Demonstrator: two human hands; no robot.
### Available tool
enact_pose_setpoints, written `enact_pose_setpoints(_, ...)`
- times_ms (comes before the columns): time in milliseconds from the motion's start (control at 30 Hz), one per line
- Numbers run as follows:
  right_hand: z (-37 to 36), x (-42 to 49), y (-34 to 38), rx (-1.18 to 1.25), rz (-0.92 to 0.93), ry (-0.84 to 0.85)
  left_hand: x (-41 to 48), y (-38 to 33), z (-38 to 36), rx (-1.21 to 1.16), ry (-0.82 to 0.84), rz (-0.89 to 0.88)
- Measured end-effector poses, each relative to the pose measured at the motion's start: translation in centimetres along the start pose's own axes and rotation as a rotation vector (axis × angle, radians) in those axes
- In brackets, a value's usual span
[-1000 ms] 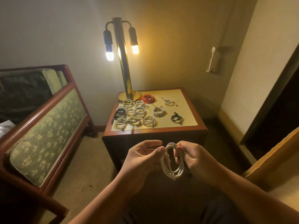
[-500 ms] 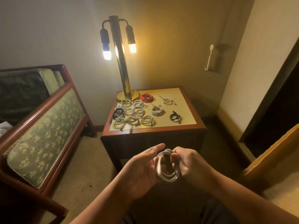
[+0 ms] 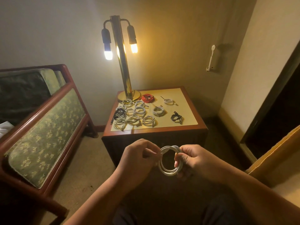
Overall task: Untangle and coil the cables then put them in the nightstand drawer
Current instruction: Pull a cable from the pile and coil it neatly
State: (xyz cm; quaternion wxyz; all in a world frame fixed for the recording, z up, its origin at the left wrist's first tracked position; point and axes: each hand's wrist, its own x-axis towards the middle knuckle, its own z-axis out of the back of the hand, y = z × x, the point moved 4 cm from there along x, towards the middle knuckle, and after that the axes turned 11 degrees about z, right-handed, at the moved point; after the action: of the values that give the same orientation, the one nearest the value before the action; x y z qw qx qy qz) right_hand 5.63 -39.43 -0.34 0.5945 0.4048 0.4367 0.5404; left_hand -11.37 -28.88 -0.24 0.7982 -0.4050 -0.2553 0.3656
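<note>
white coil held in both hands in front of the nightstand

the person holds a coiled white cable (image 3: 168, 173) in the air, near the camera and just in front of the nightstand (image 3: 191, 127), not touching it. the left hand (image 3: 139, 157) is curled, its thumb and fingertips pinching the strand at the coil's upper left edge. the right hand (image 3: 193, 161) is clamped on the coil's right side, with fingers hooked through the loop and the thumb over the top. the coil hangs as a round ring of several turns between the two hands.

on the nightstand's pale top lie many finished coils, all resting flat. a group of white coils (image 3: 139, 111) fills the left and middle part, some touching each other. a black coil (image 3: 120, 113) sits at the left edge of that group, and a second black coil (image 3: 176, 118) lies apart on the right. a red coil (image 3: 147, 98) lies at the far side, just beside the base of the brass lamp (image 3: 123, 62), whose two bulbs are lit (one white, one warm yellow). one more small white coil (image 3: 168, 101) sits far right of the red one.

the nightstand's front is in deep shadow, so i cannot tell whether a drawer is open or closed. a wooden bench with green patterned cushions (image 3: 45, 127) stands to the left on the carpet.
</note>
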Motion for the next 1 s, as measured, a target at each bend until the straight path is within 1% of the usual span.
enact_pose_setpoints(67,0.4,0.0,-0.1,-0.017,-0.009,-0.008,0.4,0.3,0.8,0.097,-0.071,-0.053)
enact_pose_setpoints(133,1.0,0.0,0.0,-0.028,-0.013,-0.028,0.7,0.6,1.7,0.141,-0.138,-0.086)
enact_pose_setpoints(233,2.0,0.0,0.2,-0.024,0.000,-0.056,0.9,0.9,2.5,0.100,-0.201,-0.060)
enact_pose_setpoints(300,2.2,0.0,0.5,-0.033,0.015,-0.067,0.6,0.2,2.2,-0.001,-0.192,-0.060)
enact_pose_setpoints(367,1.9,0.0,0.6,-0.039,0.023,-0.061,0.3,-0.2,1.1,-0.037,-0.119,-0.070)
enact_pose_setpoints(400,1.6,0.0,0.6,-0.035,0.025,-0.055,0.1,-0.4,0.4,-0.004,-0.076,-0.091)
enact_pose_setpoints(467,1.2,-0.1,0.6,-0.017,0.026,-0.051,-0.1,-0.3,-0.5,0.094,-0.047,-0.146)
enact_pose_setpoints(600,1.0,-0.1,0.5,0.085,0.008,-0.063,0.3,0.7,0.2,0.127,-0.073,-0.129)
enact_pose_setpoints(700,0.5,-0.1,0.4,0.220,-0.009,-0.053,0.4,0.9,0.7,0.164,-0.129,-0.166)
enact_pose_setpoints(767,0.0,-0.1,0.4,0.308,-0.013,-0.055,0.1,1.1,0.4,0.140,-0.191,-0.113)
enact_pose_setpoints(800,-0.2,-0.1,0.3,0.339,-0.005,-0.059,-0.1,1.2,0.2,0.087,-0.211,-0.053)
enact_pose_setpoints(833,-0.4,-0.1,0.3,0.358,0.009,-0.063,-0.3,1.4,-0.1,-0.015,-0.202,0.027)
enact_pose_setpoints(933,-0.8,-0.2,0.0,0.357,0.055,-0.065,-0.9,1.6,-1.7,-0.452,-0.056,0.310)
enact_pose_setpoints(1000,-1.0,-0.2,-0.3,0.325,0.078,-0.047,-1.3,1.8,-2.5,-0.565,-0.015,0.407)
